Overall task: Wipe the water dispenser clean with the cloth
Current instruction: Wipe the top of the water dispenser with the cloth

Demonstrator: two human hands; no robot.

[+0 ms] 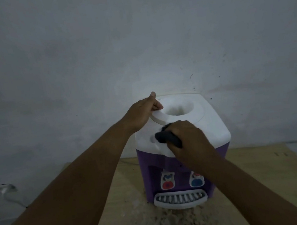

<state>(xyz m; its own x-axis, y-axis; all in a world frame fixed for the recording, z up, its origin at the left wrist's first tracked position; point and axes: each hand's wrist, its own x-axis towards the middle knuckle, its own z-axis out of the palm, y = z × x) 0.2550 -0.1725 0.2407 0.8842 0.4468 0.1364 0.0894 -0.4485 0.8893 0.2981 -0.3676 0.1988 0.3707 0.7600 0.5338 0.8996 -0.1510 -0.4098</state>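
A tabletop water dispenser (214, 129) with a purple body and a white top stands on a pale wooden worktop (253, 174), its back close to a plain grey wall (135, 39). The left hand (142, 113) grasps the far left edge of the white top, with its fingers curled onto the raised ring around the round bottle opening (179, 108) and its thumb sticking up. The right hand (189, 137) is clenched around a dark cloth (162, 136) and presses it down on the near part of the white top, just on the near side of the ring. A bunched end of the cloth pokes out to the left of the knuckles and touches the white surface. Both forearms reach in from the near side, and the right one passes in front of the upper right of the purple front panel. Lower on that panel sit two taps side by side, a red tap (168, 185) on the left and a blue tap (196, 181) on the right. A white slotted drip tray (181, 200) juts out beneath them at the base. The worktop near the tray looks speckled and rough. Far to the left, low on the wall, is a white socket (5, 188) with a cable (15, 200) trailing down from it.
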